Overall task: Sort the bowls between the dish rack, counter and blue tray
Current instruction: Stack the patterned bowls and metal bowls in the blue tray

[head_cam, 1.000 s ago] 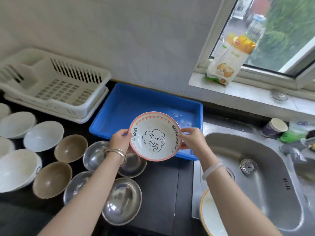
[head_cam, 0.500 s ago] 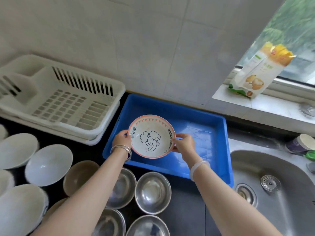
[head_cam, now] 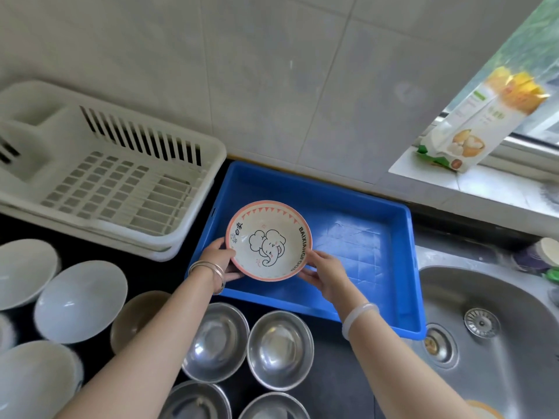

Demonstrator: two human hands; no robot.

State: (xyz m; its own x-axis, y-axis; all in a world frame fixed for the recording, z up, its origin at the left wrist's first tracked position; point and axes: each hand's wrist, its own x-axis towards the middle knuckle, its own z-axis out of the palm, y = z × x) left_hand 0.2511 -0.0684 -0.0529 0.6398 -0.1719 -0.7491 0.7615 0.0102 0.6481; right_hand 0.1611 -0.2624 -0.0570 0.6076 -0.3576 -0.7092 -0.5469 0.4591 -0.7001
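I hold a white bowl with a pink rim and an elephant drawing (head_cam: 268, 241) over the left part of the blue tray (head_cam: 360, 237). My left hand (head_cam: 218, 259) grips its left rim and my right hand (head_cam: 321, 272) grips its lower right rim. The white dish rack (head_cam: 102, 179) stands left of the tray with nothing in it. On the dark counter lie several steel bowls (head_cam: 279, 349), white bowls (head_cam: 80, 300) and a brown bowl (head_cam: 137, 319) partly hidden by my left forearm.
A steel sink (head_cam: 490, 337) lies to the right, with an orange-rimmed dish (head_cam: 484, 411) at its near edge. A food packet (head_cam: 475, 122) leans on the window sill. A cup and green items (head_cam: 544, 261) sit at the far right. A tiled wall rises behind.
Both hands have carried the elephant bowl forward, from above the counter's front to over the blue tray. The view has shifted left, away from the sink.
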